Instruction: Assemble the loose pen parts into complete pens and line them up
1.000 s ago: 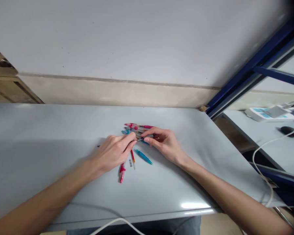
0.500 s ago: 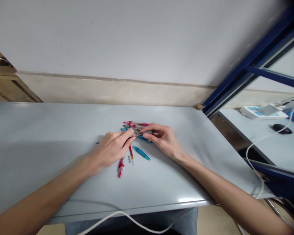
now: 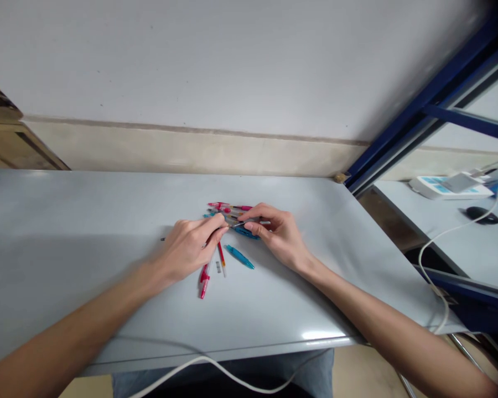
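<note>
My left hand (image 3: 186, 249) and my right hand (image 3: 280, 235) meet over a small bunch of pens on a pale grey table (image 3: 87, 210). Between their fingertips lies a thin dark pen refill (image 3: 236, 224), whose far end pokes out past my left hand. Pink-and-red clear pens (image 3: 228, 207) lie just beyond the fingers. A blue pen barrel (image 3: 247, 233) sits under my right fingers. Below the hands lie a loose teal pen part (image 3: 239, 256), a red-orange refill (image 3: 221, 257), a tiny spring-like piece (image 3: 218, 267) and a red pen part (image 3: 203, 282).
A white cable (image 3: 199, 359) crosses the table's near edge. To the right, past a dark blue metal frame (image 3: 419, 110), a lower white surface holds a white power strip (image 3: 448, 188) and a black mouse (image 3: 479, 214). A wall rises behind the table.
The whole view has tilted slightly, shifting the table upward in the picture. Both hands stay together on the thin refill, and the loose pen parts have not moved on the table.
</note>
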Demonstrator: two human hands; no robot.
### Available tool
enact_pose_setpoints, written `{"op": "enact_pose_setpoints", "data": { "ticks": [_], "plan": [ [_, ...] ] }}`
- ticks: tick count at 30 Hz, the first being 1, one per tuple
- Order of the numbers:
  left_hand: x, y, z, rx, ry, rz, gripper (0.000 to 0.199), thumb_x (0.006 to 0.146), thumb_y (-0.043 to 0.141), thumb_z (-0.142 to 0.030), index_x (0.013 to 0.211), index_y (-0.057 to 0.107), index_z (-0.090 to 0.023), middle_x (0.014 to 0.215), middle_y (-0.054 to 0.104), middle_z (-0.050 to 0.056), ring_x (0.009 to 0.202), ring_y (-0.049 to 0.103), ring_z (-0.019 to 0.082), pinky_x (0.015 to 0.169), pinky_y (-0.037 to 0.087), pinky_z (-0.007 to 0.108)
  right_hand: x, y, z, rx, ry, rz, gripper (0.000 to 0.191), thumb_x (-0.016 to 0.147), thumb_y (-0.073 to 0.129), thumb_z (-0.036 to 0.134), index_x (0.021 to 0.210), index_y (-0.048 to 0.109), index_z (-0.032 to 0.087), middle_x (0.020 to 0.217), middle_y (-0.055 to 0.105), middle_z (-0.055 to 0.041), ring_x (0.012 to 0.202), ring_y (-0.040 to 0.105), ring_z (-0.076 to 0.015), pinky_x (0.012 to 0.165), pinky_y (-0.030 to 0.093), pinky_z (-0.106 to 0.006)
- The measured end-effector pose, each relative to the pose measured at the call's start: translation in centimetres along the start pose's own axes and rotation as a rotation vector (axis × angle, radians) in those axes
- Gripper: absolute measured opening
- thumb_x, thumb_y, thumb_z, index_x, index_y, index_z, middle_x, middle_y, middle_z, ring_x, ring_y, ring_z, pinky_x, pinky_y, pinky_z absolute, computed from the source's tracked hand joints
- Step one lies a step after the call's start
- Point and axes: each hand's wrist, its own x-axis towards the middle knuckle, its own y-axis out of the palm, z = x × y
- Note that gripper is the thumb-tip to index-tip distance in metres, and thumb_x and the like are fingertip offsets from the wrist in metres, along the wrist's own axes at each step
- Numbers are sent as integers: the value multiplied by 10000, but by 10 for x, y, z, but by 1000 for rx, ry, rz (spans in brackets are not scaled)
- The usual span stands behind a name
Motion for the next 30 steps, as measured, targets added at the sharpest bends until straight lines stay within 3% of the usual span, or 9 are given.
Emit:
{"op": "enact_pose_setpoints", "data": {
  "ticks": [6,9,12,19,24,27,30],
  "plan": [
    [1,-1,-1,-11,24,-9,215,1057,464,-277,933,623,-203,662,624,-40,514,516,88,549,378,224,-2,3,2,-20,-10,13,128,926,718,310,984,784,218,976,719,-66,871,646,-204,739,501,-320],
    [1,0,0,-15,34,2,211,1066,452,-289,972,621,-202,663,644,-38,507,561,94,541,401,219,-3,2,1,-63,12,25,172,957,681,344,975,782,206,862,722,-47,752,623,-181,684,480,-304],
    [2,2,2,-15,64,36,192,1080,425,-298,1094,592,-204,798,724,-2,599,676,121,569,465,215,-3,2,1,-139,-31,33,249,993,626,377,920,777,194,760,697,-34,684,589,-171,668,467,-303],
    [3,2,-4,-61,108,80,344,1043,492,-235,1378,414,-221,1149,718,86,918,741,201,758,600,307,-7,6,1,-200,-190,50,149,974,666,331,1046,724,214,1007,742,-64,841,667,-192,750,522,-310],
    [3,4,-3,-174,204,72,551,977,406,-10,1481,362,-229,1301,609,126,1223,615,226,1039,540,419,-10,7,4,-236,-272,79,158,1004,610,273,1084,737,224,1010,743,-68,893,686,-213,821,552,-361],
    [2,2,0,-171,195,15,556,988,357,-3,1488,375,-246,1316,590,120,1259,589,218,1046,541,413,-8,6,5,-256,-263,83,229,1029,550,243,1171,729,243,1097,733,-80,988,680,-232,885,554,-397],
    [4,-4,0,-100,197,-54,461,1030,403,-77,1460,416,-243,1251,640,101,1162,642,202,982,566,372,-6,4,4,-232,-269,65,232,1027,558,259,1170,739,245,1077,697,-90,951,659,-219,838,564,-380]
  ]
}}
